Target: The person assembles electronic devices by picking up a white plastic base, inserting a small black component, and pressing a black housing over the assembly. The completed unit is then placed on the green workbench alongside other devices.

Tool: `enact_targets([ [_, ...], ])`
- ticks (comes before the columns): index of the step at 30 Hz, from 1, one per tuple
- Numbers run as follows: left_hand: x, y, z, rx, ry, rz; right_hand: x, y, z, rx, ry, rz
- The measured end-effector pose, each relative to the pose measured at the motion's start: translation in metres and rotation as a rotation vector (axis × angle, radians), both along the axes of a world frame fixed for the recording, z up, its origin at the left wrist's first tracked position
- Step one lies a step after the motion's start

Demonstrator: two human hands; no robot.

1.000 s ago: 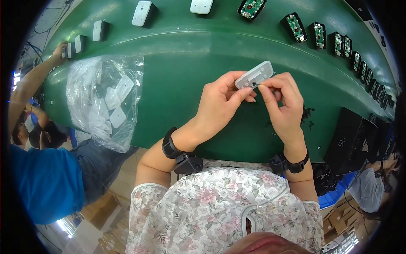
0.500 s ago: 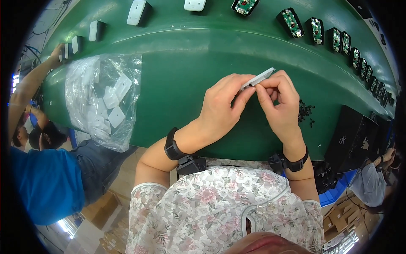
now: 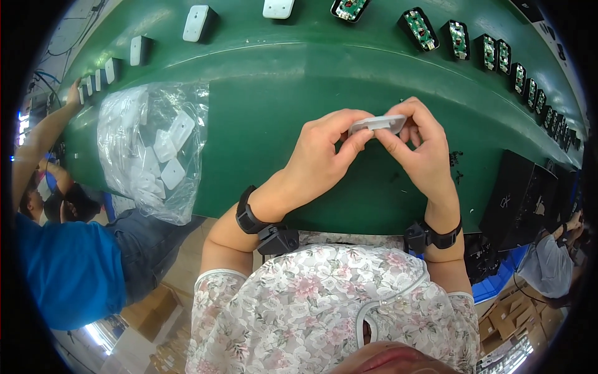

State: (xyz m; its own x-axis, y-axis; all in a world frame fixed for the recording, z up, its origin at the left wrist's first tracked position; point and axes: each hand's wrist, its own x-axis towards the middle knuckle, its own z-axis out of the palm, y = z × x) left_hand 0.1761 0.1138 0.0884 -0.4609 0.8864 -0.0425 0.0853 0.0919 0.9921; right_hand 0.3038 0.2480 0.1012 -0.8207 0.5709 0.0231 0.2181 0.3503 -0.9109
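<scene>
Between both hands I hold a white plastic cover (image 3: 381,123), tilted so that its edge and part of its inner side show. My left hand (image 3: 327,146) pinches the cover's left end between thumb and fingers. At the other end, my right hand (image 3: 418,140) grips it, the thumb along the near edge and the fingers behind. Whether a smaller part sits between my fingertips is hidden. Small black pieces (image 3: 456,163) lie scattered on the green table (image 3: 261,131), just right of my right hand.
A clear plastic bag (image 3: 149,149) of white covers lies to the left. Along the far side run white-topped cases (image 3: 198,23) and, rightward, black cases with green circuit boards (image 3: 419,29). A black box (image 3: 517,196) stands at right. A co-worker's arm (image 3: 47,128) reaches in from the left.
The white cover has turned from a steep slant to nearly level, showing more of its inner side. My right hand has shifted slightly right. The co-worker's hand has moved a little left.
</scene>
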Motion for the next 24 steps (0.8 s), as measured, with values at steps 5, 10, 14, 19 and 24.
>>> enact_targets([
  [5, -0.003, -0.001, -0.001, 0.039, 0.06, -0.063, 0.002, -0.004, 0.008, 0.06, -0.092, 0.065],
  [10, -0.02, 0.004, 0.001, 0.093, -0.404, 0.057, -0.006, -0.009, 0.004, -0.421, 0.006, -0.078],
  [14, -0.047, 0.004, -0.009, 0.039, -0.218, 0.215, -0.025, 0.002, 0.006, -0.17, 0.158, 0.004],
  [19, -0.061, 0.009, -0.027, 0.016, 0.327, 0.415, -0.119, 0.052, 0.03, 0.596, 0.344, -0.049],
  [24, -0.053, 0.014, -0.026, 0.065, 0.562, 0.415, -0.185, 0.068, 0.006, 0.947, -0.411, -0.081],
])
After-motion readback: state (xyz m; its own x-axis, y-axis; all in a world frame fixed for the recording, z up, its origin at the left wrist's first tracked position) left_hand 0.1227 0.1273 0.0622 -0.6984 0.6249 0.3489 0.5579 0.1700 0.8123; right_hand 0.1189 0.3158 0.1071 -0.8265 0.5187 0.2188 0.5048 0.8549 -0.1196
